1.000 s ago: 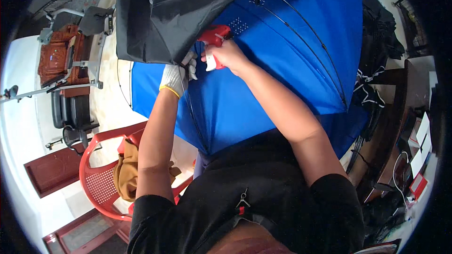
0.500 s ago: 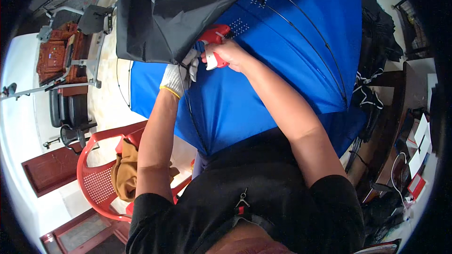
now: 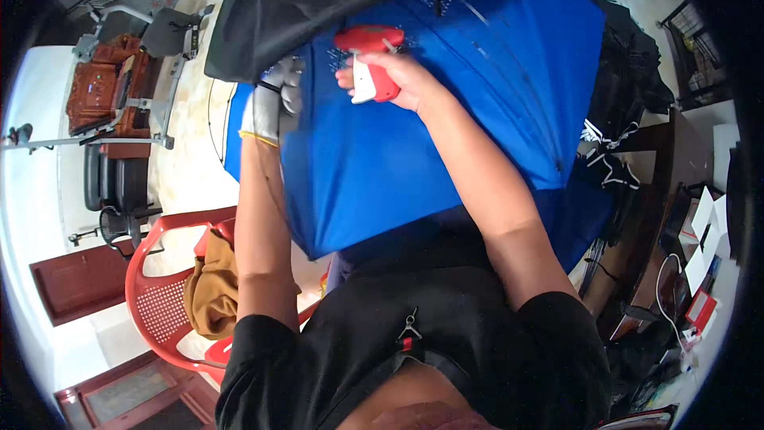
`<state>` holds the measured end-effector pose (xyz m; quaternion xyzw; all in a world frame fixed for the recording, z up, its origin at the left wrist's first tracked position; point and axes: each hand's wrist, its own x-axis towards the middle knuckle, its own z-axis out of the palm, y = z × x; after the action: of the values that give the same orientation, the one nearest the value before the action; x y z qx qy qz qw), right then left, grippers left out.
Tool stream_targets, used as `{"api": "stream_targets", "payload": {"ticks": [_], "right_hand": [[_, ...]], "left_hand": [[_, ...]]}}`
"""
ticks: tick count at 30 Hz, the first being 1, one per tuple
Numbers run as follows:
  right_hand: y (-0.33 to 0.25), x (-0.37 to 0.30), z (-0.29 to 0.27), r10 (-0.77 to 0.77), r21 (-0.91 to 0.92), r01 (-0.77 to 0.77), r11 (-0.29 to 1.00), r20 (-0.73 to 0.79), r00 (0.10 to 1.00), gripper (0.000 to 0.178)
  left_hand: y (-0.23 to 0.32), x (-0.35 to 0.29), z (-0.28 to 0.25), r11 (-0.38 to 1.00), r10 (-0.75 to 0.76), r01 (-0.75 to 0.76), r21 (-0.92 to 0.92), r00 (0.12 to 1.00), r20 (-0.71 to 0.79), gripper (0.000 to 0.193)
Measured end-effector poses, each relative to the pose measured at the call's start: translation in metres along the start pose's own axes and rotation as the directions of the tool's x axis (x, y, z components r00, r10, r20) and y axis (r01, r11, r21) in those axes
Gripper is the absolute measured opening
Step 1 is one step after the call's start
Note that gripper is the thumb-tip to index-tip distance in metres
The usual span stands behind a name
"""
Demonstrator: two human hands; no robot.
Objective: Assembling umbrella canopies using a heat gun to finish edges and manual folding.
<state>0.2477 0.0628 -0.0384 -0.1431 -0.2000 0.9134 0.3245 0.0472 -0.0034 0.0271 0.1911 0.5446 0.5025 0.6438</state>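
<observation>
Right hand point(image 3: 406, 81), wrapped around a red-and-white pistol-grip tool point(image 3: 376, 85) above the blue umbrella canopy point(image 3: 382, 167), has parted from the gloved left hand point(image 3: 269, 105) at the canopy's left side, apparently interrupting joint work; I cannot tell the left's grip.

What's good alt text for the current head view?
A person's bare right hand grips a red-and-white handheld tool over a blue umbrella canopy; the gloved left hand is by the lower edge of some black fabric. At left stands a red plastic chair with a brown cloth on it.
</observation>
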Motion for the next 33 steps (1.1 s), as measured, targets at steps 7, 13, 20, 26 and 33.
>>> {"api": "stream_targets", "payload": {"ticks": [7,13,20,26,33], "right_hand": [[-0.006,-0.013,0.020,-0.108,-0.321,0.075,0.944,-0.086,0.990,0.033],[0.003,-0.011,0.023,-0.026,-0.437,0.017,0.899,-0.016,1.000,0.034],[0.059,-0.053,0.017,0.044,-0.593,-0.096,0.799,-0.102,0.994,0.034],[0.126,-0.085,0.003,-0.044,-0.583,-0.042,0.811,-0.131,0.990,0.030],[0.143,-0.077,-0.004,-0.227,-0.768,0.113,0.631,-0.043,0.973,0.027]], "left_hand": [[-0.016,-0.093,0.032,0.902,0.348,-0.319,0.290,0.936,-0.050,0.031],[-0.070,-0.117,-0.002,0.188,0.663,-0.056,0.981,0.744,-0.085,0.027],[-0.130,-0.084,-0.027,-0.521,0.688,0.194,0.831,0.672,0.274,0.024],[-0.137,-0.082,-0.028,-0.460,0.723,0.191,0.867,0.648,0.240,0.021],[-0.138,-0.078,-0.028,-0.429,0.725,0.198,0.881,0.657,0.206,0.020]]}}
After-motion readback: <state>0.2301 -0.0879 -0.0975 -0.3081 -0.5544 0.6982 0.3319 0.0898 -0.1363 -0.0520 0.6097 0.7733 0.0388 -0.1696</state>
